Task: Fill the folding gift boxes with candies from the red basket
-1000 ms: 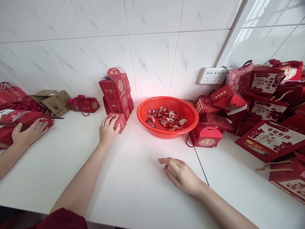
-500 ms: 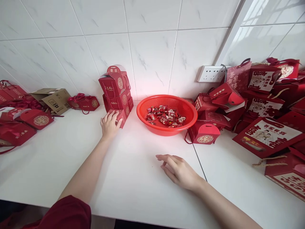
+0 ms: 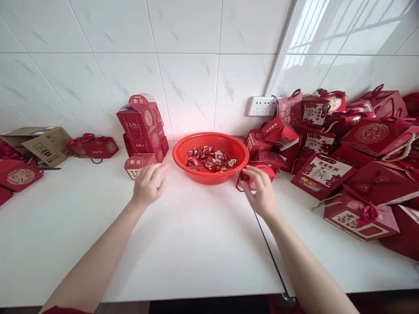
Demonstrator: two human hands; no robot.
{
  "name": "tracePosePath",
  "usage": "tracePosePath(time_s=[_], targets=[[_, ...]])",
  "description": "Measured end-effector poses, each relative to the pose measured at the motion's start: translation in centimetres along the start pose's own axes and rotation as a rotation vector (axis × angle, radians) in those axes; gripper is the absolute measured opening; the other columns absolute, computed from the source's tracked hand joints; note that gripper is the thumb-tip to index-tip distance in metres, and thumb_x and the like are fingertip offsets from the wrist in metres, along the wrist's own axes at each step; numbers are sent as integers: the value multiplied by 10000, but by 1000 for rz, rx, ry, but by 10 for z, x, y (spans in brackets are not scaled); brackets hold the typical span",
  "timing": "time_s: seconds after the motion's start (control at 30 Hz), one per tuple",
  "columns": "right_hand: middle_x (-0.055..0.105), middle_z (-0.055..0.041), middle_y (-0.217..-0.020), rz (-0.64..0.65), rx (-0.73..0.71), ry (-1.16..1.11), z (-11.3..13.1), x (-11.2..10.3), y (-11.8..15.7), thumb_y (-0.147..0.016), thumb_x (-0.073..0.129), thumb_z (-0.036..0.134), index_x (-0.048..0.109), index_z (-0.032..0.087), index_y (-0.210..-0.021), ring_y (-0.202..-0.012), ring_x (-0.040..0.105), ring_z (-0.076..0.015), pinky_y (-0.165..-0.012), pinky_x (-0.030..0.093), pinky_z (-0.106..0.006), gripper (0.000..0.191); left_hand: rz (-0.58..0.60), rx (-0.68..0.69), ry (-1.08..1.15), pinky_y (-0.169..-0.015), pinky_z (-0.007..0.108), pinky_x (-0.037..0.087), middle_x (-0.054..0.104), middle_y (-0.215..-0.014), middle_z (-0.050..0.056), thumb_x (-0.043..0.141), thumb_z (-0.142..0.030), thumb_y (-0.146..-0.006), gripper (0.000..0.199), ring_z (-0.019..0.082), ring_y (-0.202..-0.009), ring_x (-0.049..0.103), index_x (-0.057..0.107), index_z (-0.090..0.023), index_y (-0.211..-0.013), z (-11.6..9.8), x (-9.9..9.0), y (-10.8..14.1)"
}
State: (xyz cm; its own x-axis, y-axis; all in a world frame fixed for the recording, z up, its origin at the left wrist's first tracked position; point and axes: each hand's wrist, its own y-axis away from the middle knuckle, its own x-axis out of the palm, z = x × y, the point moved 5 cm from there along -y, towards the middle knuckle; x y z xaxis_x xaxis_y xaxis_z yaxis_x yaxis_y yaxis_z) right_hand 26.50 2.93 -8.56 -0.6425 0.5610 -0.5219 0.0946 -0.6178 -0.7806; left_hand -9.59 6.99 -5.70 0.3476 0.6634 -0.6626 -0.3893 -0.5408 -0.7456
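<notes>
My left hand [image 3: 149, 185] hovers over the white counter, fingers loosely spread and slightly blurred, with nothing in them. Just behind it stands a small red gift box [image 3: 139, 165], in front of a stack of red gift boxes [image 3: 144, 126] against the wall. My right hand [image 3: 262, 194] is open beside a red gift box [image 3: 268, 171], partly covering it; whether the fingertips touch it I cannot tell. Between and beyond both hands sits a red plastic basket [image 3: 211, 178] holding several wrapped candies [image 3: 214, 160].
A large pile of red gift boxes [image 3: 369, 179] fills the right side. Left along the wall are a brown cardboard box [image 3: 47, 146] and a red box with a ribbon [image 3: 98, 147]. A power strip [image 3: 262, 106] is on the wall. A seam [image 3: 270, 253] crosses the counter [image 3: 193, 244].
My left hand has come away from the small box by the stack. My right hand has moved forward to the box right of the basket. The view has turned right.
</notes>
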Motion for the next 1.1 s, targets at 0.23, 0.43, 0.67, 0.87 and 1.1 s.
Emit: tracePosePath(time_s=[0.23, 0.43, 0.67, 0.87, 1.1], targets=[[580, -195, -1351, -22, 432, 129, -89, -21, 3, -824, 666, 381, 375, 136, -1475, -1245, 534, -366, -1008, 446, -581, 754, 154, 619, 424, -721, 333, 506, 717, -970, 97, 588, -252, -902, 189, 197, -801, 659, 650, -173, -1062, -139, 1, 24], [724, -52, -927, 187, 332, -114, -49, -46, -7, -848, 671, 315, 724, 217, -923, -819, 675, -224, -779, 546, -390, 135, 112, 489, 475, -685, 338, 497, 724, -968, 88, 577, -259, -904, 209, 205, -803, 664, 642, -171, -1082, -133, -3, 23], [708, -51, -902, 348, -31, -496, 44, -32, -4, -954, 614, 330, 705, 213, -988, -807, 662, -183, -730, 560, -321, 151, 76, 145, 653, -914, 439, 511, 630, -1219, 138, 452, -411, -963, 400, 279, -1117, 600, 589, -206, -1279, -111, -4, 17], [725, -71, -1036, 493, -293, -546, 85, 11, 23, -1025, 465, 240, 680, 230, -1185, -940, 664, -188, -840, 547, -340, 269, 261, 224, 738, -1054, 475, 426, 573, -1376, 108, 200, -399, -1040, 523, 281, -1265, 522, 603, -245, -1335, -127, 6, 23], [595, -90, -1349, 637, -447, -548, 106, 24, 38, -1010, 433, 523, 563, 247, -1365, -1297, 507, -238, -1203, 234, -528, 468, 278, 219, 752, -1112, 546, 385, 497, -1443, 132, 340, -436, -1014, 411, 322, -1376, 425, 563, -232, -1293, -124, 7, 22]])
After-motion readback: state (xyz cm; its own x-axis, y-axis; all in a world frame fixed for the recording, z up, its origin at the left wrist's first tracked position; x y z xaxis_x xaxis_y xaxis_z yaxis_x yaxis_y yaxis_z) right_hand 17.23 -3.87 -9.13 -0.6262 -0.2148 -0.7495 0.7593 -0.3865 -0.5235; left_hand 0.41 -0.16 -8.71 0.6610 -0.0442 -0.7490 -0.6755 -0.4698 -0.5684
